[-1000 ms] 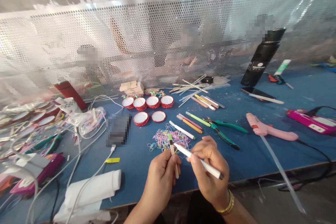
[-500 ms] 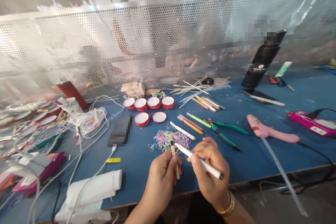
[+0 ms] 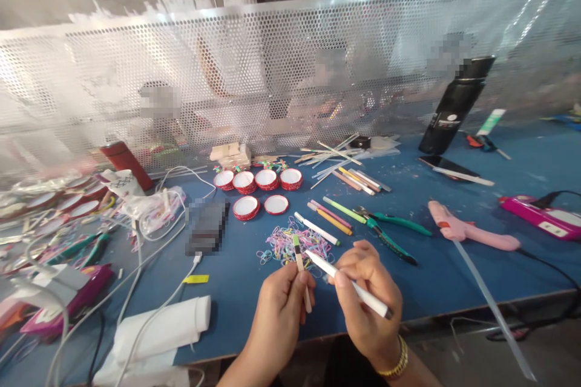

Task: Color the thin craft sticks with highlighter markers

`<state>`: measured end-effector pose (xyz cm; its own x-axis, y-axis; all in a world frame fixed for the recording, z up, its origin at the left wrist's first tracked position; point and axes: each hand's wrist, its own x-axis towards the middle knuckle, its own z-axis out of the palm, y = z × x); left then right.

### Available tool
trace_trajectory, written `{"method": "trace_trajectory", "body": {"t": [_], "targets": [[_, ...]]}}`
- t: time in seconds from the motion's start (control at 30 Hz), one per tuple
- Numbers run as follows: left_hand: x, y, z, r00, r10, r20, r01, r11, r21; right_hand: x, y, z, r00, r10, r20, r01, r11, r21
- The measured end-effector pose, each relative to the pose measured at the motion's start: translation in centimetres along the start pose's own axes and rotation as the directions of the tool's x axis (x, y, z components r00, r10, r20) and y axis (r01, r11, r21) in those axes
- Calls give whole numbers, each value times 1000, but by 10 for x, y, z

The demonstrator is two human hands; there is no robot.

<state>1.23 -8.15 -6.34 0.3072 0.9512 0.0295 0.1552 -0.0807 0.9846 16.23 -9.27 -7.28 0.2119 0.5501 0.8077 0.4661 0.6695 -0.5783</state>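
Note:
Between its thumb and fingers, my left hand (image 3: 282, 297) pinches a narrow wooden craft stick (image 3: 299, 263), its top coloured green with a black band below. A white marker pen (image 3: 351, 285) with a dark rear end is gripped in my right hand (image 3: 370, 299), its tip close beside the black band; whether it touches cannot be made out. Just beyond both hands lies a loose heap of pastel rubber bands (image 3: 284, 242). Behind the heap rest a white marker with a green end (image 3: 316, 228) and several coloured markers (image 3: 333, 216).
Teal-handled pliers (image 3: 385, 233) and a pink glue gun (image 3: 472, 234) lie to the right. Red-rimmed round lids (image 3: 246, 207) stand in stacks ahead. A phone (image 3: 206, 227), white cables and a white roll (image 3: 161, 323) are at left. A perforated metal screen (image 3: 281, 30) borders the blue table.
The marker's tip has drawn slightly away to the right from the stick, with my right hand shifting a little right and down. My left hand stays nearly still.

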Motion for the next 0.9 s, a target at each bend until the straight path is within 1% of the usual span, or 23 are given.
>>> {"method": "trace_trajectory", "body": {"t": [0.1, 0.23, 0.37, 0.5, 0.63, 0.77, 0.9], "targets": [[0, 0, 0, 1000, 13, -9, -13, 1000, 10, -1, 2, 0, 1000, -30, -10, 30, 1000, -8], [0, -1, 1, 999, 39, -19, -39, 999, 20, 1, 3, 0, 993, -110, 43, 113, 991, -78], [1, -2, 2, 998, 59, -7, -59, 998, 28, 3, 1, -1, 989, -137, 55, 143, 982, -124], [1, -2, 1, 996, 94, -9, -93, 994, 51, 4, 0, 0, 989, -140, 36, 144, 978, -151], [-2, -2, 1, 994, 109, -16, -108, 991, 81, 2, 1, 2, 990, -142, 24, 144, 980, -137], [-3, -1, 2, 995, 99, -20, -98, 994, 52, -1, 2, 2, 992, -122, 7, 122, 985, -124], [-5, -1, 2, 994, 102, -25, -102, 995, 23, -2, 1, 1, 993, -114, 16, 115, 986, -123]]}}
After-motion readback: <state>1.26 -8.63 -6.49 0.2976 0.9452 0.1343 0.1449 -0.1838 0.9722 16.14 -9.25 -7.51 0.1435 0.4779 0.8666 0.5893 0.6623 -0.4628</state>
